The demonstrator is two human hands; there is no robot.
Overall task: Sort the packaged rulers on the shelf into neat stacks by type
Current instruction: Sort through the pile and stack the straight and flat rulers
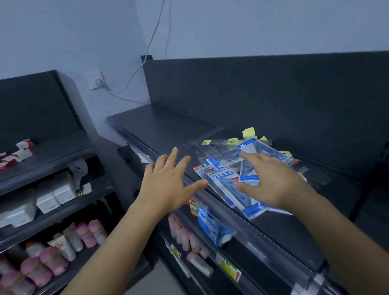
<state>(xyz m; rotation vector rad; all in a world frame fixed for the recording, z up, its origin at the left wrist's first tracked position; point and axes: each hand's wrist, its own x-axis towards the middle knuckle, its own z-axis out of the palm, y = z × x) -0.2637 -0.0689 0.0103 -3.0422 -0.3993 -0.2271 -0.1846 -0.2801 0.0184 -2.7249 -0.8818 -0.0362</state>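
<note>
- The packaged rulers (pixel 235 167) are lying in one loose, overlapping heap on the top shelf (pixel 162 124), near its front edge and right of its middle.
- At least four blue-and-white packs (pixel 220 177) are fanning out at different angles across the front of the heap.
- Five yellow tabs (pixel 248 132) are sticking out at the back of the heap, on clear packs. How many packs are lying underneath cannot be counted.
- The right hand (pixel 273 182) is hovering over the blue-and-white packs with its fingers spread and its grip released. Whether the thumb is touching a pack is not clear.
- The left hand (pixel 169 188) is reaching out just beside the heap, above the shelf's front edge, with fingers spread, grip released and nothing in it.
- One clear price rail (pixel 269 242) is running along the front edge of the shelf.
- One blue-and-white bag (pixel 210 226) is sitting on the level below, next to a row of pink-capped tubes (pixel 180 232) too blurred to count.
- On the second shelving unit (pixel 47 161) to the left, red-and-white packets (pixel 4 157) are lying scattered on the top level. Three white boxes (pixel 48 198) are sitting on the level below, and many pink-capped bottles (pixel 34 269) are crowding the lowest level.
- One wall socket (pixel 96 79) is showing between the two units, with one white cable (pixel 154 32) rising up the wall.
</note>
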